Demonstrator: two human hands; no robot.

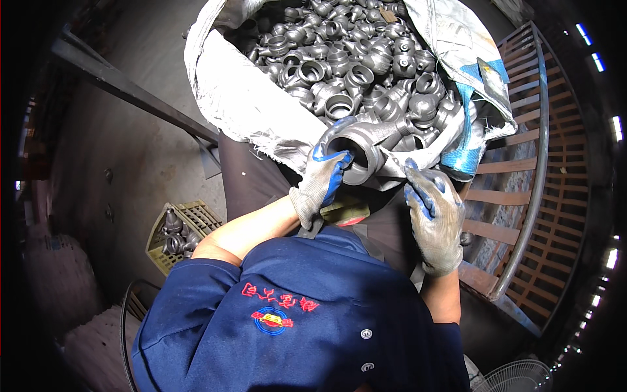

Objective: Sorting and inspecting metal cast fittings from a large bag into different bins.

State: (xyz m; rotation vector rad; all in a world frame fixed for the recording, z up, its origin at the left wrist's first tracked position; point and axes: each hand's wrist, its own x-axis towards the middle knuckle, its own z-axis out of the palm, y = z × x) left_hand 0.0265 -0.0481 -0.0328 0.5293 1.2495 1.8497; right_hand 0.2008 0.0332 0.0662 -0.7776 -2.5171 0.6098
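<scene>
My left hand (321, 181), in a grey knit glove with blue coating, grips a grey metal pipe-like casting (375, 145). The thumb hooks into the casting's round open mouth, which faces me. Beside it on the right, my gloved right hand (436, 215) is closed, fingers curled and pressed together near the sack's edge. Whether anything small is in those fingers cannot be made out. Just beyond both hands, a large white woven sack (251, 98) holds a heap of similar grey castings (339, 62). The held casting is over the sack's near edge.
A yellowish plastic crate (159, 240) with several castings stands on the floor at left. A metal-framed slatted rack (516, 196) runs along the right. A dark steel beam (130, 85) slants in from the upper left. A fan guard (516, 377) shows at lower right.
</scene>
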